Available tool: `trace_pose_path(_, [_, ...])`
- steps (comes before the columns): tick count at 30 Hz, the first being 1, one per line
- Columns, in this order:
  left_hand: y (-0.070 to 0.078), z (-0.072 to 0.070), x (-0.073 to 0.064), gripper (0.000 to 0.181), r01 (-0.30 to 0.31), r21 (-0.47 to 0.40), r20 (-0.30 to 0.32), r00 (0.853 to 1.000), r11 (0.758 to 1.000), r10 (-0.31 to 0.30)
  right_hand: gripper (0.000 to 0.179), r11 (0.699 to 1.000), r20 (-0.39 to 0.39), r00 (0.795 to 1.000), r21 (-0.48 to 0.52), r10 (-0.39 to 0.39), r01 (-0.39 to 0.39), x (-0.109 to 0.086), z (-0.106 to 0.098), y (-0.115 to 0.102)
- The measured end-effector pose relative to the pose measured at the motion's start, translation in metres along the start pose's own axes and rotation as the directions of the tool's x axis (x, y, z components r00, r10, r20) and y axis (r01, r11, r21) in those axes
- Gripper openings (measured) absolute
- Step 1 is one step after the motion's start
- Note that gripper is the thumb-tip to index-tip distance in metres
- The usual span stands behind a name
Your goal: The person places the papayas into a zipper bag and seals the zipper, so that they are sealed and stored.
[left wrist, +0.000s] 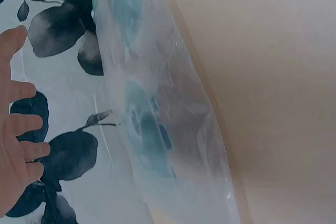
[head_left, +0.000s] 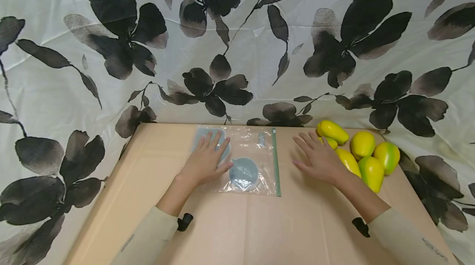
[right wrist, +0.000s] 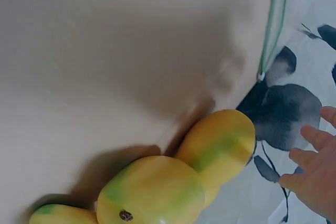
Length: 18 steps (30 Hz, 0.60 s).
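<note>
A clear zip bag (head_left: 259, 149) with pale blue printed patches and a green zip strip along its right edge lies flat toward the back of the table. My left hand (head_left: 205, 160) is spread over the bag's left part, fingers straight, holding nothing. To the right, several yellow-green mangoes (head_left: 363, 144) sit in a cluster. My right hand (head_left: 320, 158) is spread at the left side of that cluster, overlapping some of the fruit in the head view, with nothing in its grasp. In the right wrist view, its fingers (right wrist: 304, 156) extend beyond the mangoes (right wrist: 152, 190).
The light tan table (head_left: 245, 228) has a faint crease down its middle. Behind it and at both sides hangs a white cloth (head_left: 267, 50) printed with dark flowers. A dark band (head_left: 184, 221) shows at the left sleeve and another (head_left: 360, 227) at the right.
</note>
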State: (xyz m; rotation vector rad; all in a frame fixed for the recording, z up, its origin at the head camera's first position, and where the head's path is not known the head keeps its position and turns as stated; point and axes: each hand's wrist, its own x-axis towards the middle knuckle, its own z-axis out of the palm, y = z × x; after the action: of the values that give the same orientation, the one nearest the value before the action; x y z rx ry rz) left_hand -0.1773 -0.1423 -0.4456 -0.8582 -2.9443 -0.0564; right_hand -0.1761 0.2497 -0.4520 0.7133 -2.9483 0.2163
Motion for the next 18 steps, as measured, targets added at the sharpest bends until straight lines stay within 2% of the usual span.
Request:
trace_pose_path(7, [0.004,0.009,0.009,0.081,-0.03,0.01,0.031,0.999,1.0,0.03,0.075,0.999,0.051,0.997,-0.005,-0.054,0.054,0.003,0.008,-0.004])
trace_pose_path(12, [0.008,0.011,0.014,0.081,-0.04,-0.016,0.036,0.999,0.999,0.04,0.073,0.996,0.083,0.994,0.061,-0.065,0.06,0.003,0.015,-0.007])
trace_pose_path(18, [0.015,0.016,0.021,0.082,-0.09,0.0,0.041,0.995,0.996,0.09,0.071,0.991,0.091,0.993,0.12,-0.078,0.067,0.004,0.025,-0.013])
